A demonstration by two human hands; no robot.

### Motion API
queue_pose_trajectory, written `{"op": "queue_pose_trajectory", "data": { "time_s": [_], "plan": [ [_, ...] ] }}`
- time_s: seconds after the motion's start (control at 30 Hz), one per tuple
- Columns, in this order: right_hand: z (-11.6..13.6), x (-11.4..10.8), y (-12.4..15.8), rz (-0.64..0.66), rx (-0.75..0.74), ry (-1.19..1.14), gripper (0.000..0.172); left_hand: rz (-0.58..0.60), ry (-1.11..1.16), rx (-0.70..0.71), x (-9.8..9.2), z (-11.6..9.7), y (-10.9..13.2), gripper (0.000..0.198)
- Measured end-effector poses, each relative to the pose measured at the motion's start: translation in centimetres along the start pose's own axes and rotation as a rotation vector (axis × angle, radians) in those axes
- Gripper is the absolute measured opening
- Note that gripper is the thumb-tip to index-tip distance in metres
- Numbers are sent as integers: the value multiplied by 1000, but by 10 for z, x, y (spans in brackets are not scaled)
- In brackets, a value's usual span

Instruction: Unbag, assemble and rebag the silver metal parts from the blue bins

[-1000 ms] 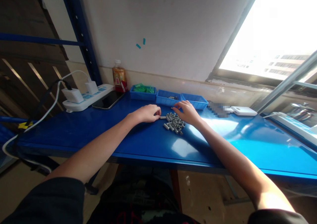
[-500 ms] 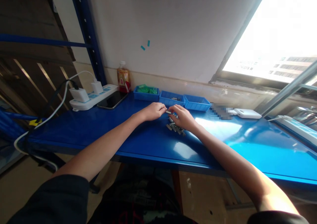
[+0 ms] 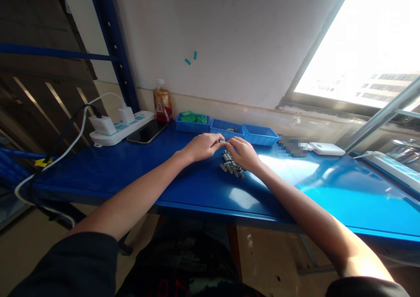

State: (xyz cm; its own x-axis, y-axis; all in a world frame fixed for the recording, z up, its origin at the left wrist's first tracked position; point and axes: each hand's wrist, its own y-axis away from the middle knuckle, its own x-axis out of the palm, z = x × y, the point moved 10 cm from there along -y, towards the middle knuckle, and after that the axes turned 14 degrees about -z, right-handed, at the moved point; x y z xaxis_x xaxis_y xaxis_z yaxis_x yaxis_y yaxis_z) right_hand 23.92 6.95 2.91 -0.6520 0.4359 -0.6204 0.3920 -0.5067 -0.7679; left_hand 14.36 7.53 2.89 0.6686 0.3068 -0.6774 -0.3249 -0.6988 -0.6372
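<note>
My left hand (image 3: 203, 145) and my right hand (image 3: 242, 151) meet fingertip to fingertip above the blue table (image 3: 138, 174), pinching a small grey metal part (image 3: 223, 142) between them. Just below the right hand lies a pile of several small grey metal parts (image 3: 231, 167). Directly behind the hands stand three blue bins: one with green pieces (image 3: 192, 123), a middle one (image 3: 227, 129) holding a few dark parts, and a right one (image 3: 260, 135) whose contents I cannot see.
A white power strip (image 3: 118, 127) with two chargers and a black phone (image 3: 147, 132) lie at the back left, beside a drink pouch (image 3: 162, 103). A white device (image 3: 326, 148) sits at the back right. A blue rack post (image 3: 113, 47) stands left; a window is right.
My left hand lifted a grey part from the table toward the right hand; both hands now meet on it above the pile. The view shifted slightly.
</note>
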Motion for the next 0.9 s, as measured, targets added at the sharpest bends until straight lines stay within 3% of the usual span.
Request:
{"op": "queue_pose_trajectory", "data": {
  "time_s": [0.07,0.17,0.27,0.4,0.47,0.57,0.67,0.73,0.8,0.9],
  "plan": [
    [-1,-5,-1,-41,15,-12,20,7,8,-48,0,5,0,32],
    [3,-11,0,-90,-18,-44,25,53,93,-71,3,3,0,42],
    [12,-18,0,-105,-75,-44,19,95,179,-52,4,-6,0,47],
    [16,-30,-9,-126,-125,69,22,122,216,-72,4,-8,1,56],
    [3,-39,-19,-204,-75,159,29,226,166,-64,13,-7,6,52],
    [-36,-46,-32,-290,87,301,32,436,30,54,31,-12,20,37],
    [-72,-35,-28,-203,185,389,36,501,-43,159,38,-20,27,29],
    [-82,-27,-18,-122,197,362,35,497,-46,166,38,-23,27,25],
    [-74,-22,-8,-44,163,259,29,494,-43,148,36,-23,26,26],
    [-34,-15,0,61,40,74,24,441,-68,66,29,-11,20,28]
  ]
}}
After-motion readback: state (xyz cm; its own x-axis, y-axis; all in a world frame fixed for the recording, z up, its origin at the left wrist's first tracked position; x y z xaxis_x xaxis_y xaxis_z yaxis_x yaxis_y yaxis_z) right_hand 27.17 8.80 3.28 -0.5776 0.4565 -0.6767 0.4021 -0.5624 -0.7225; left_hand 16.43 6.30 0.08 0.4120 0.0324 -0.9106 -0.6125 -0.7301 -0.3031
